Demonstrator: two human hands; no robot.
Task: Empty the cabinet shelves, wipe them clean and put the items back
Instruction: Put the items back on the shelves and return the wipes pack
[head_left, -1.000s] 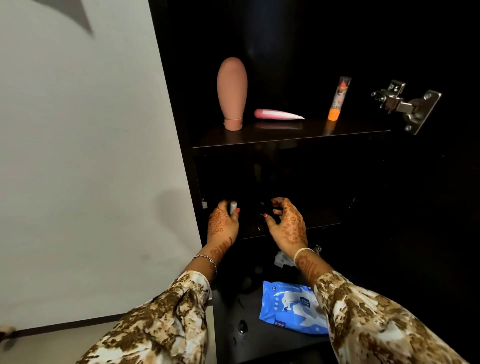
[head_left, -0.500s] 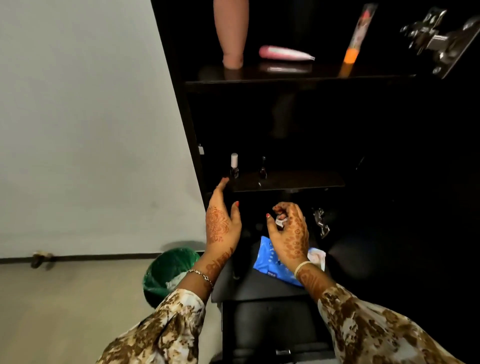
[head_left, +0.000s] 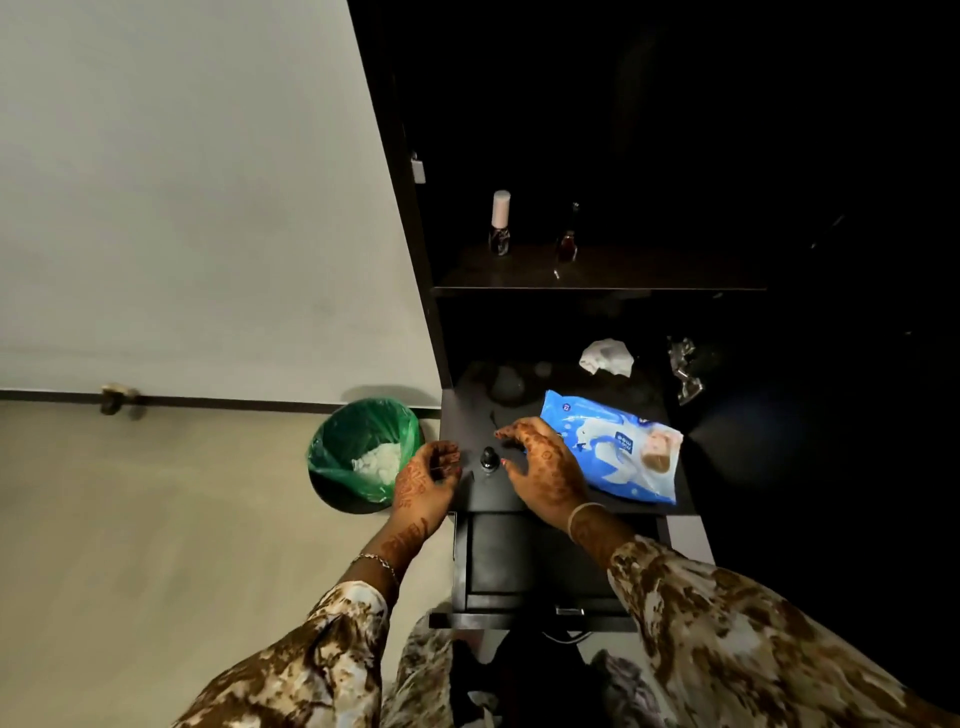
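A small dark bottle (head_left: 488, 460) stands on the black lower counter (head_left: 524, 499) between my hands. My left hand (head_left: 426, 478) hovers just left of it with fingers loosely curled and holds nothing. To the right of the bottle, my right hand (head_left: 540, 467) is spread open, thumb close to it. Two nail polish bottles, one white-capped (head_left: 500, 223) and one dark (head_left: 567, 239), stand on the cabinet shelf (head_left: 649, 270) above. A blue wipe pack (head_left: 618, 457) lies on the counter by my right hand. Behind it lies a crumpled white wipe (head_left: 607, 356).
A green-lined bin (head_left: 363, 452) with white waste stands on the floor left of the cabinet. A metal door hinge (head_left: 685, 369) hangs at the right. A drawer front (head_left: 519, 571) sits below the counter. The pale wall (head_left: 182, 182) fills the left.
The view has tilted down. Both hands dropped from the shelf to the lower counter, beside the small dark bottle. The white scrap my right hand pinched is no longer in it.
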